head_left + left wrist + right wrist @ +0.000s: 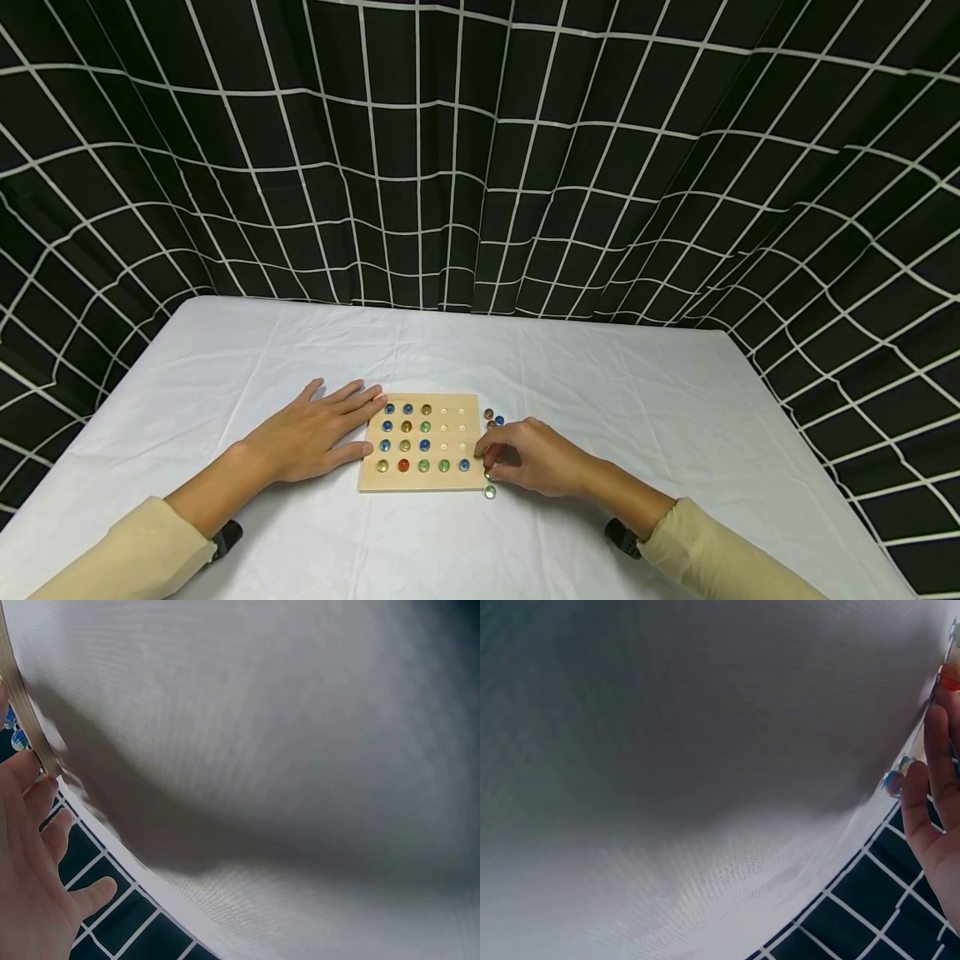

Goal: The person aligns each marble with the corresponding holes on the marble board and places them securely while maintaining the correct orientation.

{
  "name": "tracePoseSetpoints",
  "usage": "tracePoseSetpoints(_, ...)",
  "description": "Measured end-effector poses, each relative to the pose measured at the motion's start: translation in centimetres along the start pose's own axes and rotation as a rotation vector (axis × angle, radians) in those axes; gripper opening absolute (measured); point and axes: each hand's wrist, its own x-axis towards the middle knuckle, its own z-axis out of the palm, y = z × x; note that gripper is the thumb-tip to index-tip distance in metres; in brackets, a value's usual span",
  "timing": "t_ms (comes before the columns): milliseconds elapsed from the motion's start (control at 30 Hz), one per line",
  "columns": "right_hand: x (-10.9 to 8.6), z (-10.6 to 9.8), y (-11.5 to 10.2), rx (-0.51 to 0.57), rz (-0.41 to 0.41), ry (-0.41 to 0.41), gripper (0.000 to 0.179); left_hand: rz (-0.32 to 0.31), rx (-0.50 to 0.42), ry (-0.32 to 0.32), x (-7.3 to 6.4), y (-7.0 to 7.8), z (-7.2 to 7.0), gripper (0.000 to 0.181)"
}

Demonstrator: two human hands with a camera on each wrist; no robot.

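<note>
A light wooden board point(453, 482) with rows of shallow round hollows lies flat on the table. Glass marbles in blue, green, amber and red, such as the red marble point(403, 465), fill its left columns and front row; hollows farther right are bare. My left hand point(307, 435) lies spread at the board's left side, fingertips on its far left corner. At the right edge, my right hand point(536, 457) curls its thumb and fingers at a marble; an orange-red marble point(950, 677) shows at the fingertips in the right wrist view. The hand partly hides it.
Loose marbles lie along the board's right side, among them a blue marble point(499, 421) behind the right hand and a green marble point(490, 492) in front. A white cloth point(315, 542) covers the table. A black curtain with white grid lines point(420, 192) surrounds it.
</note>
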Motion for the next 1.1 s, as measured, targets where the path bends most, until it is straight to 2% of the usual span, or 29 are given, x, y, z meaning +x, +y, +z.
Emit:
tracePoseSetpoints(300, 0.3, -0.3, 0.1, -0.002, 0.025, 0.038, 0.022, -0.003, 0.000, -0.002, 0.0, -0.1, 0.1, 0.069)
tracePoseSetpoints(467, 0.7, -0.3, 0.2, 0.037, -0.010, 0.098, 0.024, -0.005, -0.003, -0.002, 0.0, -0.1, 0.1, 0.069)
tracePoseSetpoints(700, 1.4, -0.3, -0.2, 0.063, -0.031, 0.139, 0.027, -0.003, -0.008, -0.001, 0.0, -0.1, 0.2, 0.069)
tracePoseSetpoints(1100, 2.5, 0.3, -0.3, 0.055, -0.038, 0.146, 0.024, -0.003, -0.005, -0.004, 0.0, -0.1, 0.1, 0.069)
